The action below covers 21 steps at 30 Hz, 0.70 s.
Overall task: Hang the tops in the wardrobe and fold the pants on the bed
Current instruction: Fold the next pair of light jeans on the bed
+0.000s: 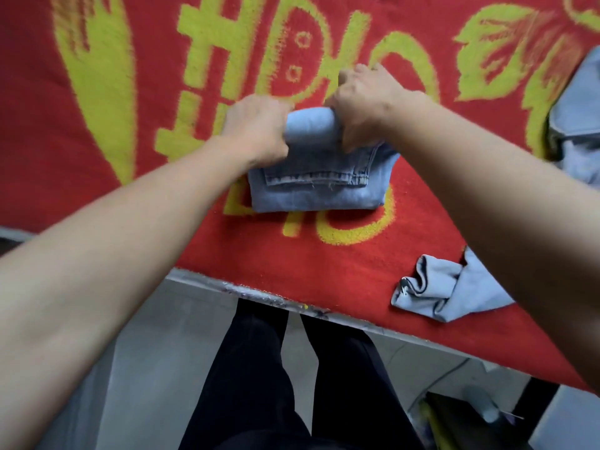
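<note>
Large yellow woven characters on the red blanket [324, 271], seen upside down, cannot be read.

Soft, even light lies flat on my red blanket [324, 254] with barely a shadow, motion blur smears my left hand [256, 131] and right hand [360, 105] gripping the jeans [311, 190] just above centre, and the wide lens bows and softens everything toward 7 and 4 o'clock.
</note>
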Motion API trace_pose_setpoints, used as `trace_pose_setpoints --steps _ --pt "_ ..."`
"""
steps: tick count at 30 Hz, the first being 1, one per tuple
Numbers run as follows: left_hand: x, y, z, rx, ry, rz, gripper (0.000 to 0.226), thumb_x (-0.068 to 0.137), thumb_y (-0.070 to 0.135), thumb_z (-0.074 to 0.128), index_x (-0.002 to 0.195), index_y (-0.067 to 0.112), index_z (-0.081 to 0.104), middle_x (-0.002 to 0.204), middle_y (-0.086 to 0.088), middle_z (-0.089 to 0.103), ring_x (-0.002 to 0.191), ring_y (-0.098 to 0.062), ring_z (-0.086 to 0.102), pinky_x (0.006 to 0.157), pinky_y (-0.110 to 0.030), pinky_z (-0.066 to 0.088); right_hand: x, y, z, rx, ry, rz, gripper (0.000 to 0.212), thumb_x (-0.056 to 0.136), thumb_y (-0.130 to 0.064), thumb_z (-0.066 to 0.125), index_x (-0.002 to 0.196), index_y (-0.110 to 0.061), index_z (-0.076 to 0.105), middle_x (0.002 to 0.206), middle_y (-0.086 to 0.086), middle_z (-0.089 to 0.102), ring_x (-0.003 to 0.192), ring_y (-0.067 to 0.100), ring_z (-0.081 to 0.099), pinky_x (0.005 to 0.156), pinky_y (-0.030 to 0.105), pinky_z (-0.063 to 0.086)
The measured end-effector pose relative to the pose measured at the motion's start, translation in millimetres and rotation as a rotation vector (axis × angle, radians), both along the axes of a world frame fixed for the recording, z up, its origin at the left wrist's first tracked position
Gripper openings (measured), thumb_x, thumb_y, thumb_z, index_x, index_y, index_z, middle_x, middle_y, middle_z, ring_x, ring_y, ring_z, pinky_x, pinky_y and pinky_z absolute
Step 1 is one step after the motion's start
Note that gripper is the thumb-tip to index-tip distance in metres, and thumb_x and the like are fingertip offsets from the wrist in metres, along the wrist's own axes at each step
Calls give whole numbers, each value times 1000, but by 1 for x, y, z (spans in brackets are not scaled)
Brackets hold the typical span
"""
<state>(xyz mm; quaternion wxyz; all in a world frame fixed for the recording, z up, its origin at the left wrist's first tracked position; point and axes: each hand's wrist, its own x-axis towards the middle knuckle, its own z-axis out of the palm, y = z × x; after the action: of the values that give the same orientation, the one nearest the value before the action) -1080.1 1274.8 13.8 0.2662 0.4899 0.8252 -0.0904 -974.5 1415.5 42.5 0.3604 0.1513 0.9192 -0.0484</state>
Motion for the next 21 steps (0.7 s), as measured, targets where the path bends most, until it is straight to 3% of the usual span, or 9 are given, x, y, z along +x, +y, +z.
trace_pose_setpoints --steps 3,6,9,15,21 --pt "32 -28 15 38 58 50 49 75 20 64 123 25 60 108 -14 61 103 -38 56 78 -42 50 31 -25 13 24 131 34 47 73 -29 70 118 -18 62 132 15 46 126 35 40 102 49 37" --pt "59 -50 45 74 106 97 50 74 21 69 124 24 59 109 -13 57 104 -35 54 78 -42 50 60 -47 37 -46 199 -93 44 80 -19 67 122 -19 54 122 11 55 111 36 58 80 42 47" --pt "76 -69 96 110 154 141 49 73 24 73 120 24 58 107 -11 56 104 -33 54 74 -40 50 79 -68 77 -9 296 -126 44 82 -18 64 124 -20 51 110 8 63 99 34 64 64 37 38" --pt "80 -129 206 199 389 304 53 70 42 79 118 28 61 108 -7 52 105 -30 49 65 -37 46 64 -114 171 18 547 3 42 83 -23 64 124 -19 52 112 6 62 105 33 62 65 37 40" --pt "82 -213 316 222 536 535 47 71 30 77 116 30 63 113 -6 45 108 -30 45 64 -38 46 29 -187 271 18 720 213 32 84 -22 62 116 -20 56 108 4 63 103 31 63 64 36 42"
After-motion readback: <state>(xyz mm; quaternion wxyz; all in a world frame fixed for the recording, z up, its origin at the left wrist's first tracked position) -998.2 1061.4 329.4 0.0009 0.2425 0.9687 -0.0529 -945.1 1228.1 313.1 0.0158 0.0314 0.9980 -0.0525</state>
